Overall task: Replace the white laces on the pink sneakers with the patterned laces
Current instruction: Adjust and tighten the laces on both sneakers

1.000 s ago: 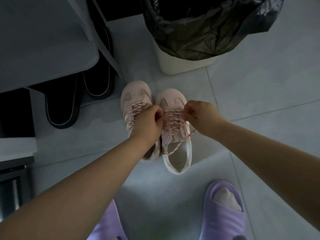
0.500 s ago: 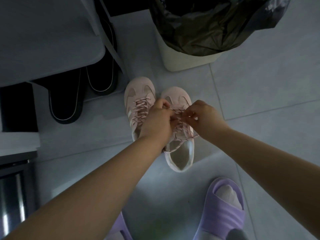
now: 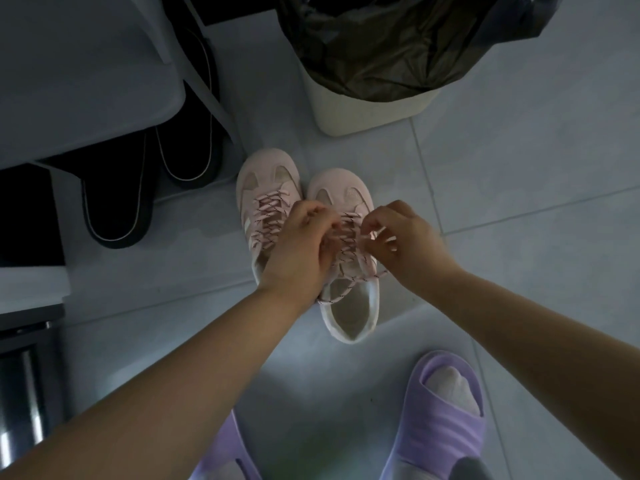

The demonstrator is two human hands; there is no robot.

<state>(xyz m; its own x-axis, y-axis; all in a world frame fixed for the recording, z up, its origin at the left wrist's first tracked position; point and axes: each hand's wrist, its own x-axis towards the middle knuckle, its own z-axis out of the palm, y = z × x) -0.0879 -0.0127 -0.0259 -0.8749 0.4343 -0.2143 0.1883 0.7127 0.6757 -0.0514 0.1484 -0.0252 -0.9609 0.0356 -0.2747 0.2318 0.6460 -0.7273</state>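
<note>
Mid-floor, over one sneaker [image 3: 341,188], left hand [image 3: 299,247] and right hand [image 3: 407,245] pinch the lace [image 3: 348,252] in curled fingers [image 3: 375,220], apparently snugging it; next, the loose ends need tying.

The left low pale pink suede sneaker [image 3: 268,181] is showing a blush upper with white side stripes, and the matching right pale pink sneaker [image 3: 341,192] is baring a cream lining. Their round patterned laces [image 3: 349,239] are running pink with small dark flecks. Near right, a lilac foam slide [image 3: 446,427] is framing a white sock [image 3: 450,386]. Far left, black slippers [image 3: 117,209] are showing thin white piping. A glossy black plastic bag [image 3: 381,46] is lining a cream bin [image 3: 367,112] on pale grey floor tiles [image 3: 519,161].
</note>
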